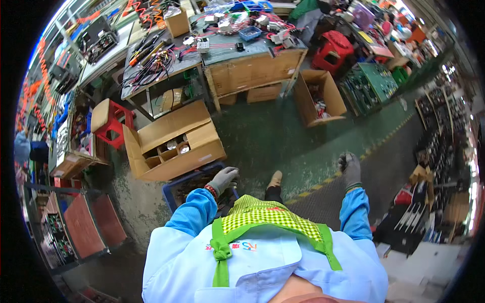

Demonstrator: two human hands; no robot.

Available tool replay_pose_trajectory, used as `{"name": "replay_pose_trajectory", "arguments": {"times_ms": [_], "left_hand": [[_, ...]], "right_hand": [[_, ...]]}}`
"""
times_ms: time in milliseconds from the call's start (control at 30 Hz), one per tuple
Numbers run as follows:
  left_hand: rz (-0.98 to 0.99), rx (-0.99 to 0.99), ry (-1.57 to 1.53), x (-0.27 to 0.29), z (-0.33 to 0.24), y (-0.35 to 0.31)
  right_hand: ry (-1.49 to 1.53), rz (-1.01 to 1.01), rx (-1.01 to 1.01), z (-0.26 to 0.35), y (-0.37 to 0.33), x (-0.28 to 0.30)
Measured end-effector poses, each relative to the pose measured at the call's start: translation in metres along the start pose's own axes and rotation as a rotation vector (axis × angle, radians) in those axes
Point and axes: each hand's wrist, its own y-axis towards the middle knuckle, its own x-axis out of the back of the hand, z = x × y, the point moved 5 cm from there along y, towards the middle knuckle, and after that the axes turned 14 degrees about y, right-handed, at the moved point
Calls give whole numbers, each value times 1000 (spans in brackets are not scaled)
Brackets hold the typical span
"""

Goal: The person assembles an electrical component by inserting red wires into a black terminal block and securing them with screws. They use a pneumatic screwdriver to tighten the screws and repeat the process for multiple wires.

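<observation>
My left hand, in a grey glove, is over the rim of a blue crate. Its fingers reach loosely to the right with no object seen in them. The crate holds dark items that I cannot make out, and my arm partly covers it. Just beyond stands an open cardboard box with dividers and a few round, pale-topped items. Out to the right, my gloved right hand hangs above the floor, away from any object. Its fingers are loosely bent, and nothing shows in them.
A workbench with wires and parts stands ahead. Another open carton sits on the green floor, right of the bench. Red stools stand near the benches. Racks of dark parts line the right side. My shoe is on the floor.
</observation>
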Motion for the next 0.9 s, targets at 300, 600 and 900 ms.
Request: {"name": "replay_pose_trajectory", "arguments": {"times_ms": [300,600,900], "left_hand": [[-198,22,-86,38,-116,139],[-504,-131,-254,151,-212,226],[-478,-296,-486,288,-401,368]], "right_hand": [[-232,417,-104,45,234,-246],[-366,879,-67,-1,388,-547],[-683,894,-95,-110,489,-740]]}}
